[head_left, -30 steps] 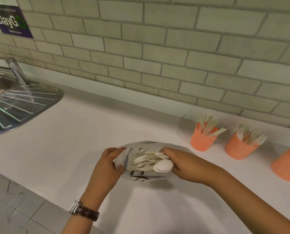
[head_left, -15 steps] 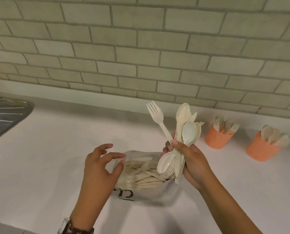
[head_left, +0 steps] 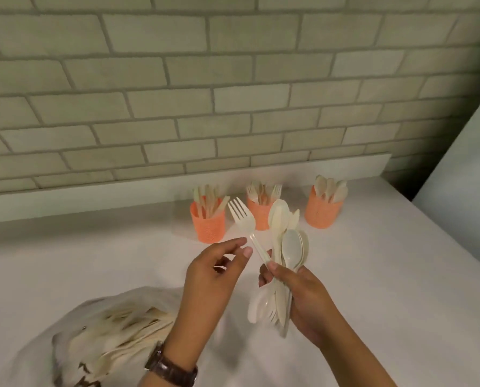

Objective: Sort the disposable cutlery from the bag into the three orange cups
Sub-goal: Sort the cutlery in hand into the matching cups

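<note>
My right hand point(head_left: 303, 300) grips a bunch of cream plastic cutlery point(head_left: 285, 261), spoons and forks mixed, with one fork point(head_left: 243, 220) sticking out up and to the left. My left hand point(head_left: 213, 277) is just left of that fork's handle, thumb and forefinger apart, holding nothing. Three orange cups stand by the wall: the left cup point(head_left: 208, 223) holds knives, the middle cup point(head_left: 259, 212) forks, the right cup point(head_left: 322, 209) spoons. The bag point(head_left: 104, 333) lies at the lower left with several pieces inside.
The white counter point(head_left: 387, 289) runs to a brick-tiled wall point(head_left: 205, 107) behind the cups. A white panel point(head_left: 465, 177) rises at the right edge. A watch sits on my left wrist.
My right hand lifted the bunch of cutlery out of the bag and up. My left hand let go of the bag and rose beside the protruding fork. The view swung right.
</note>
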